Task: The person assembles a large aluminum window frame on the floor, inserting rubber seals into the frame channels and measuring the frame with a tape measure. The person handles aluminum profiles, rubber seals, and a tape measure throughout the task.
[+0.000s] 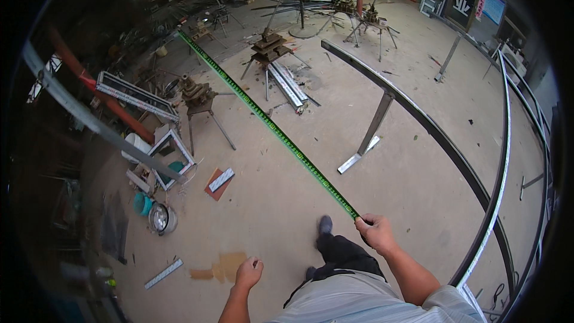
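Observation:
My right hand (376, 232) is closed round the near end of a tape measure (276, 133). Its long green blade, with dark markings, runs out straight to the far left above the floor. What the far tip touches is too small to tell. My left hand (249, 273) is held low at my left, apart from the tape. Its fingers are curled in, with the thumb against them, and whatever they may hold is hidden. A flattened piece of brown cardboard (232, 265) lies on the floor beyond it.
A long dark metal rail (430, 125) on a post and several bent metal bars (506, 143) stand at my right. Metal-topped tripod stands (200, 96) stand ahead. At left are a round pot (161, 218), a teal bucket (142, 204) and a slanting grey pole (101, 121).

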A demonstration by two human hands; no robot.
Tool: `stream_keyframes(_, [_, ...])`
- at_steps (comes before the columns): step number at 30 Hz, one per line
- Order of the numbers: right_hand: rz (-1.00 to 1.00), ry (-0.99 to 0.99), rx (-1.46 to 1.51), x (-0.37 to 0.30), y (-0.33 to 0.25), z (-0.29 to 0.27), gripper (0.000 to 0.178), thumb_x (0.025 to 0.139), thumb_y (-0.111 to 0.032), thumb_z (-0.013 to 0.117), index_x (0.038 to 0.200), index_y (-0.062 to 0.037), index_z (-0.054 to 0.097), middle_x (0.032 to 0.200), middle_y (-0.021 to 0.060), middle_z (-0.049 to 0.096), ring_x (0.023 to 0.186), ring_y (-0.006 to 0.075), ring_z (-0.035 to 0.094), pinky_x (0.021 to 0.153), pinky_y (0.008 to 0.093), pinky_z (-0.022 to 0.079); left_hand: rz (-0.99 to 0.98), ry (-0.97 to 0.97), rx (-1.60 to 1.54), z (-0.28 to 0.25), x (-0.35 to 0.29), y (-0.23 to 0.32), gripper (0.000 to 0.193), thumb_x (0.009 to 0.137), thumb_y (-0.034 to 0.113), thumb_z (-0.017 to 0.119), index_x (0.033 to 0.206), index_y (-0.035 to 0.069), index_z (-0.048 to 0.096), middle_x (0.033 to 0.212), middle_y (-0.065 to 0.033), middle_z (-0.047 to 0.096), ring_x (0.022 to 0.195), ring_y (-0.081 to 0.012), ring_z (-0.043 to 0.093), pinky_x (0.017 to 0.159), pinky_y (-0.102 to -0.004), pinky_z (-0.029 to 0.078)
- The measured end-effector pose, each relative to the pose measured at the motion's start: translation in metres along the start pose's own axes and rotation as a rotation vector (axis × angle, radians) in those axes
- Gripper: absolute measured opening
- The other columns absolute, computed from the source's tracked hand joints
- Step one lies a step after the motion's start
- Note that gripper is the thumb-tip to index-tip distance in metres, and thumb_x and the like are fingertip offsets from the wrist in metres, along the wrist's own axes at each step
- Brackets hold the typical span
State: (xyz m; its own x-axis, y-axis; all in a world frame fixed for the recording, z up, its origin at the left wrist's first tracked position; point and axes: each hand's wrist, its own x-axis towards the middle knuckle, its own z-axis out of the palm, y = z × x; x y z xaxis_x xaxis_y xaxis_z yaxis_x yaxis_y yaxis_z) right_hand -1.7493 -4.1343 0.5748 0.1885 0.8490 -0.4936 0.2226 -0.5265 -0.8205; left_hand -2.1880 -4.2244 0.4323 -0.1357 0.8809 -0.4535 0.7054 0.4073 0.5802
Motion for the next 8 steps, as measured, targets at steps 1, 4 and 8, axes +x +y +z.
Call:
stream_keyframes(1, [0.011, 0.021, -0.022, 0.02, -0.012, 0.004, 0.033, 0.101, -0.031, 0.072, 0.091, -0.0005, 0.078, 0.066, -0.0003, 0.064, 0.059, 0.0097, 0.056, 0.056, 0.0319, 0.045, -0.008, 0.024, -0.042, 0.001, 0.025, 0.003, 0.039, 0.101, 0.038, 0.065, 0.116, 0.004, 0.077, 0.108, -0.0229, 0.078, 0.104, -0.0399, 0.076, 0.093, -0.0483, 0.058])
stream_keyframes(4, [0.044, 0.066, -0.047, 0.084, -0.043, 0.01, 0.032, 0.101, -0.031, 0.073, 0.09, -0.0017, 0.077, 0.065, -0.0007, 0.063, 0.056, 0.0092, 0.054, 0.053, 0.0312, 0.042, -0.137, -0.102, -0.074, 0.024, 0.088, -0.001, 0.041, 0.101, 0.038, 0.067, 0.118, 0.003, 0.077, 0.109, -0.022, 0.079, 0.104, -0.0371, 0.076, 0.095, -0.0448, 0.058])
stream_keyframes(8, [0.067, 0.076, -0.014, 0.181, -0.085, 0.015, 0.029, 0.102, -0.03, 0.073, 0.091, -0.0034, 0.077, 0.063, -0.0026, 0.06, 0.051, 0.0084, 0.05, 0.047, 0.0302, 0.035, -0.189, -0.269, -0.19, 0.052, 0.138, -0.039, 0.05, 0.101, 0.045, 0.068, 0.128, 0.004, 0.076, 0.117, -0.0276, 0.078, 0.113, -0.036, 0.075, 0.104, -0.0424, 0.055])
